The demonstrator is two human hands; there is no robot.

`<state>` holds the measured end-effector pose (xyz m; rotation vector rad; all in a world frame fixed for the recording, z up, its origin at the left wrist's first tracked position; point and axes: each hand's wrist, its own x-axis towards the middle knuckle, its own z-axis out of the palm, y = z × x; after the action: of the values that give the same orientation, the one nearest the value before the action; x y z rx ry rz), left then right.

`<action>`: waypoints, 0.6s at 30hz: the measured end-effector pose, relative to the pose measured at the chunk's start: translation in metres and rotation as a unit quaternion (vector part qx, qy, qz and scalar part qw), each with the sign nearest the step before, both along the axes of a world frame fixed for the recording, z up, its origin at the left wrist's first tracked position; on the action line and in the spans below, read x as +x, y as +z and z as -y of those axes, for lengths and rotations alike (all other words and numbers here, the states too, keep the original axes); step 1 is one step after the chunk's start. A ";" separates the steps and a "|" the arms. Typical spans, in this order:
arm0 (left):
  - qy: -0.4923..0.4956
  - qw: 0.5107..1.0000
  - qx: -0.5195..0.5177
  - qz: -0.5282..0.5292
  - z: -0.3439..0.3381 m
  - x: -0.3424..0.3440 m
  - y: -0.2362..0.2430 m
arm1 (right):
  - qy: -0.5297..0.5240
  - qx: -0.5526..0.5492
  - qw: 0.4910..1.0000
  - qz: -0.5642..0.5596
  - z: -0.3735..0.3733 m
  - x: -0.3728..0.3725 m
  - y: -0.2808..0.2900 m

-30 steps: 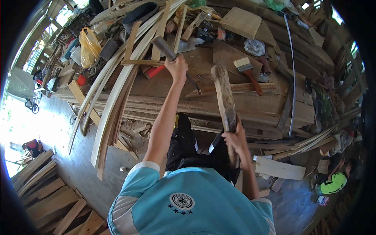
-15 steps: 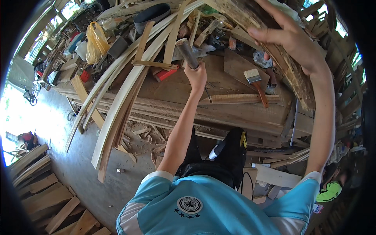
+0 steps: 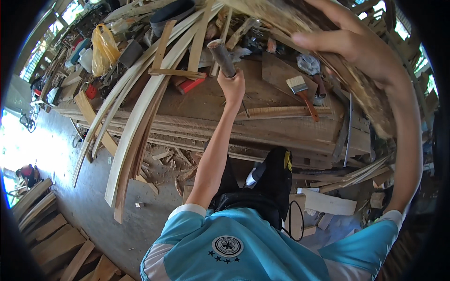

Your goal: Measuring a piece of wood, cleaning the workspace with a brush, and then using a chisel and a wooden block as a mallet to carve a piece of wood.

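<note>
My left hand (image 3: 232,86) is closed round a thick round wooden handle (image 3: 222,58) over the workbench. A thin dark metal shaft (image 3: 245,110) shows just below the fist, apparently part of the same wooden-handled tool. High on the right, my right hand (image 3: 349,44) grips a long rough-edged wooden slab (image 3: 375,105), thumb on its near face and the other fingers mostly behind it. The slab slants from the top middle down to the right, its upper end cut off by the picture. Between my hands a paintbrush (image 3: 303,97) lies beside a narrow wooden strip (image 3: 281,112).
Long pale strips (image 3: 133,126) overhang the front of the workbench (image 3: 206,110). A red box (image 3: 191,84), yellow plastic bag (image 3: 104,51) and dark tub (image 3: 172,18) stand among clutter. Planks (image 3: 56,239) are stacked at lower left; wood scraps (image 3: 178,164) litter the floor.
My right hand has swung the slab a little to the right, slightly blurred. My left hand keeps its grip on the handle, almost unmoved. The whole view has shifted slightly.
</note>
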<state>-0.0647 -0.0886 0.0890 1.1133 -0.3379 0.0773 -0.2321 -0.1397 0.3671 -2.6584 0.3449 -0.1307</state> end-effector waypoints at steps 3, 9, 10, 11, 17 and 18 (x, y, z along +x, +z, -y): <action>0.000 0.999 0.029 0.015 -0.001 -0.008 0.012 | 0.124 -0.120 0.979 0.112 -0.004 0.015 -0.026; 0.006 0.995 0.084 0.062 0.004 -0.015 0.008 | 0.086 -0.047 0.989 -0.109 -0.004 0.003 -0.009; 0.010 0.994 0.086 0.061 0.004 -0.012 0.009 | 0.094 -0.016 0.993 -0.064 -0.001 0.000 -0.004; 0.001 0.997 0.069 0.041 0.004 -0.010 0.010 | 0.065 0.051 0.996 -0.017 -0.001 -0.008 -0.001; -0.010 0.999 0.038 0.028 -0.001 -0.015 0.016 | 0.015 -0.009 0.999 -0.029 0.008 -0.009 -0.037; -0.016 0.999 0.033 0.024 -0.003 -0.019 0.017 | 0.045 0.004 0.997 -0.066 0.012 -0.007 -0.041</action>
<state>-0.0834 -0.0851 0.1057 1.1725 -0.4034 0.0661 -0.2392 -0.1516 0.3262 -2.6765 0.2671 0.0746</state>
